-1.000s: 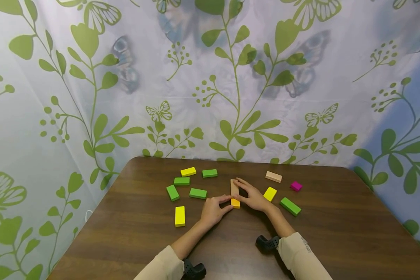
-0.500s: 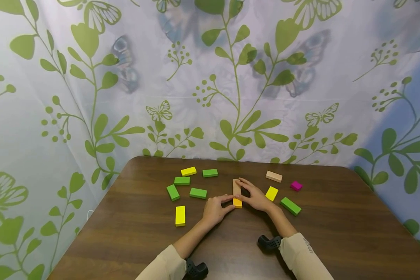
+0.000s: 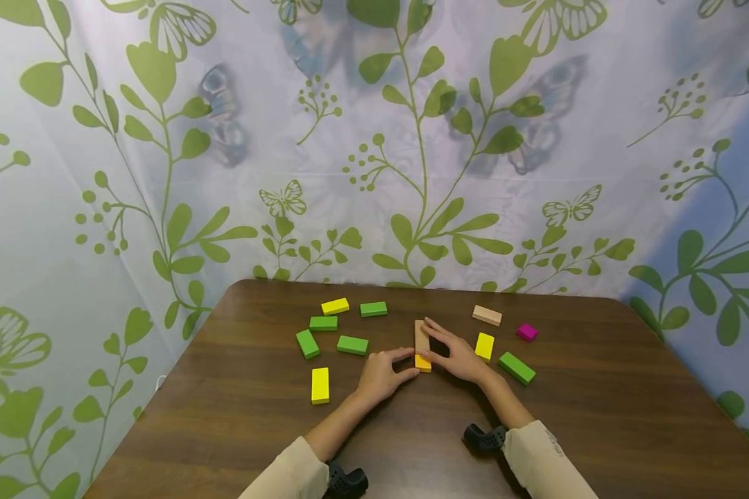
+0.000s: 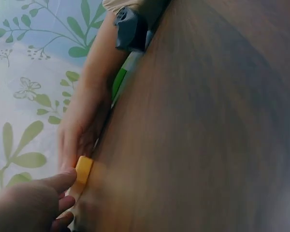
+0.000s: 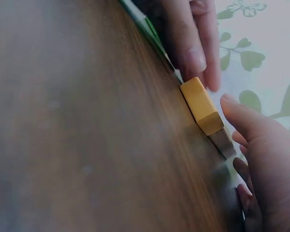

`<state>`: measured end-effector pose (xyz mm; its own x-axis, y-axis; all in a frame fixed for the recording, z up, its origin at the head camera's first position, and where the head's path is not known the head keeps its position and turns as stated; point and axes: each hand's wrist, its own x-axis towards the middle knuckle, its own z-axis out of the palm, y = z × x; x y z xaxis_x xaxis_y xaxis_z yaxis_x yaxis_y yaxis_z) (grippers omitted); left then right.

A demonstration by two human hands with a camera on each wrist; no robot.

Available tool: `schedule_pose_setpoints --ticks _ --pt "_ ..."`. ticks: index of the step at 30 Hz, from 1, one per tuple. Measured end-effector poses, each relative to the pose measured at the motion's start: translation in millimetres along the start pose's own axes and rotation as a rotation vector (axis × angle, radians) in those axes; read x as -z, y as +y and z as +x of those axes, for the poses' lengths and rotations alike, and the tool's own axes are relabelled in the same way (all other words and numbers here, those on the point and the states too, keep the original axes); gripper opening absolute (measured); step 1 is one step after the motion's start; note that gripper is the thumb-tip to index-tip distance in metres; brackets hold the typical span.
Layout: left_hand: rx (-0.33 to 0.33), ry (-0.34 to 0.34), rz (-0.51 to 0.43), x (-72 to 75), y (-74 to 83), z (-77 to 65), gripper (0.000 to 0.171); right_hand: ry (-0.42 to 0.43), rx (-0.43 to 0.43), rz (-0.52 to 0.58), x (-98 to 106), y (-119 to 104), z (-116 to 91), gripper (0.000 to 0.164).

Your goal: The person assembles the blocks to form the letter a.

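In the head view, a tan wooden block and an orange block lie end to end in a line at the middle of the table. My left hand is at their left side, thumb and index finger reaching to the orange block. At the right side is my right hand, its index fingertip by the far end of the tan block and its thumb near the joint. The left wrist view shows my left thumb at the orange block. From the right wrist, my right thumb appears just beside that block.
Several green blocks and two yellow blocks lie left of the hands. To the right are another tan block, a yellow block, a magenta block and a green block. A patterned cloth hangs behind the table.
Both hands and the two lined-up blocks have shifted slightly right since a second ago. The yellow block beside my right hand has turned a little. My left thumb has drawn slightly back from the orange block.
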<state>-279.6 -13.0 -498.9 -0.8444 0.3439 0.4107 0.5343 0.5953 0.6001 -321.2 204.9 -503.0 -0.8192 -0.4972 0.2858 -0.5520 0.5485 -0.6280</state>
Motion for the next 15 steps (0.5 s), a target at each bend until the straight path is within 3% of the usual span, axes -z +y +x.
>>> schedule_pose_setpoints --ticks 5,11,15 --pt "0.006 0.027 -0.003 26.9 -9.3 -0.1 0.043 -0.002 0.002 -0.044 -3.0 0.9 -4.4 0.065" --pt "0.020 0.089 0.072 64.4 -45.3 -7.1 0.043 0.007 0.012 -0.057 -4.5 3.1 -4.4 0.065" --pt "0.035 0.067 0.106 79.3 -66.4 -11.9 0.040 0.011 0.014 -0.056 -3.0 3.2 -4.7 0.065"
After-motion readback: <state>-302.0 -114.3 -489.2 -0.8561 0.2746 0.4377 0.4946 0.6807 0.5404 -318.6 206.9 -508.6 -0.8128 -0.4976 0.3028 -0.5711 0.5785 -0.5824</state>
